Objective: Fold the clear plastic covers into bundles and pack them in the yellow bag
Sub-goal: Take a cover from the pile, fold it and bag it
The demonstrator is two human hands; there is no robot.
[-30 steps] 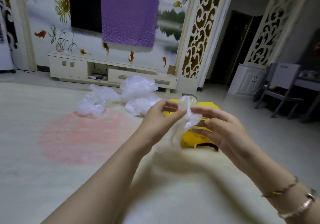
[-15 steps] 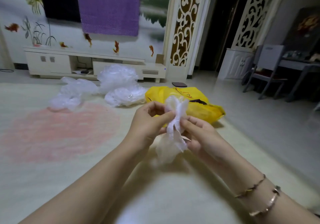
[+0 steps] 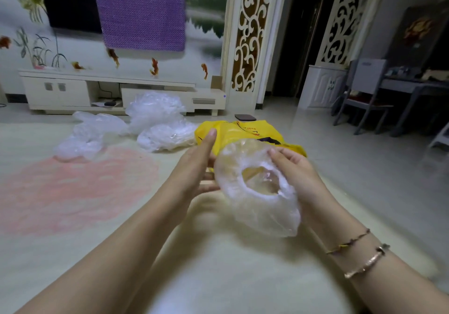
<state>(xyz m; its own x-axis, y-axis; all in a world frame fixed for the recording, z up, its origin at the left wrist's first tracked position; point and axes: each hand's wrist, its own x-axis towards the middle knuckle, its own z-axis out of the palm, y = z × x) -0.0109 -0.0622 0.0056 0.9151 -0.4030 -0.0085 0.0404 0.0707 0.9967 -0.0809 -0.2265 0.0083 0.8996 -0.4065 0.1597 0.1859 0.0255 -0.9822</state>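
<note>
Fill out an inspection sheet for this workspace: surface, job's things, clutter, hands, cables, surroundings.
Surface: pale floor mat with a faded pink round patch.
Job's things: one clear plastic cover stretched open between the hands, its middle opening facing the camera; yellow bag lying on the mat just behind it; loose pile of clear covers left of the bag.
Clutter: small dark flat object on the floor behind the bag.
Hands: left hand flat against the cover's left side, fingers straight; right hand holds its right edge, fingers curled.
Cables: dark cords inside the TV cabinet.
Surroundings: purple cloth on the wall, grey chair, doorway.
</note>
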